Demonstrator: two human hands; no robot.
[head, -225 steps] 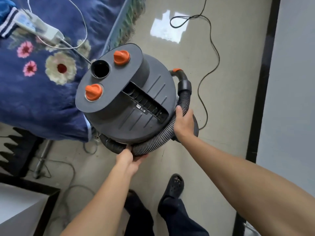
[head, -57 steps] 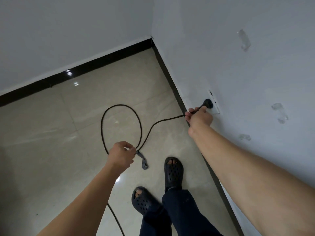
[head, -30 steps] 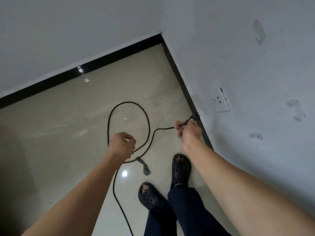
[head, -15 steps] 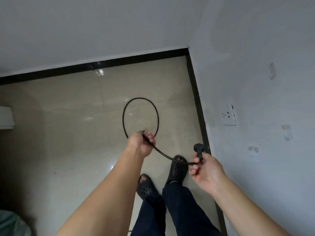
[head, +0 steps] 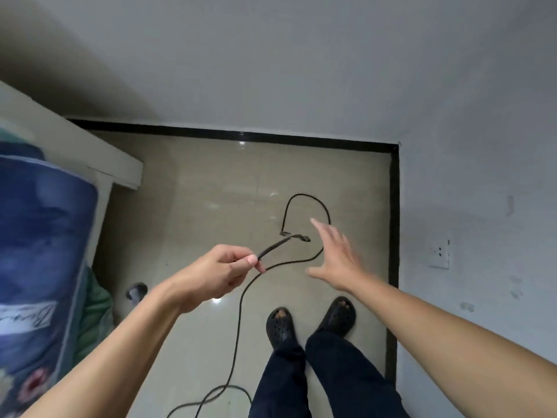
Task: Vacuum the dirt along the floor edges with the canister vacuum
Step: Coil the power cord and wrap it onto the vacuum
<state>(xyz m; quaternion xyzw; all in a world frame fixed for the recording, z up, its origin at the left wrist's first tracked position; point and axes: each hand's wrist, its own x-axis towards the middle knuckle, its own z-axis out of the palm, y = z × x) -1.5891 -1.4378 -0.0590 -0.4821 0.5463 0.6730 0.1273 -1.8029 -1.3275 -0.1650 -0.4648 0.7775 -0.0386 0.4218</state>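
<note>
Head cam: left hand [head: 220, 273] pinches the black power cord [head: 238, 327] between thumb and fingertips, with the other fingers curled in under it. The held stretch sticks out up and to the right from the pinch and is motion-blurred. At its far end there is a small dark tab or strap; can't tell what it is.

Right hand [head: 337, 254] is flat, fingers spread and straight, palm down, gripping nothing. It hovers to the right of the left hand, above the floor [head: 196, 206].

Cord layout:
- A loop [head: 304, 195] lies on the tiles beyond both hands, nearer the right one.
- From the loop the cord runs behind the inner edge of the right hand. Can't tell if it touches.
- It then sweeps left beneath the left fingertips.
- It drops down the frame left of the feet, curls once and exits at the bottom edge.

Surroundings:
- Black baseboard [head: 394, 221] runs along both walls and meets in the corner, top right.
- White wall socket [head: 440, 253] sits on the right wall, well apart from the right hand.
- White bed frame [head: 99, 158] with a blue blanket [head: 45, 236] is at left, blurred.
- Black clogs [head: 280, 327] and dark trousers [head: 346, 372] are below the hands.
</note>
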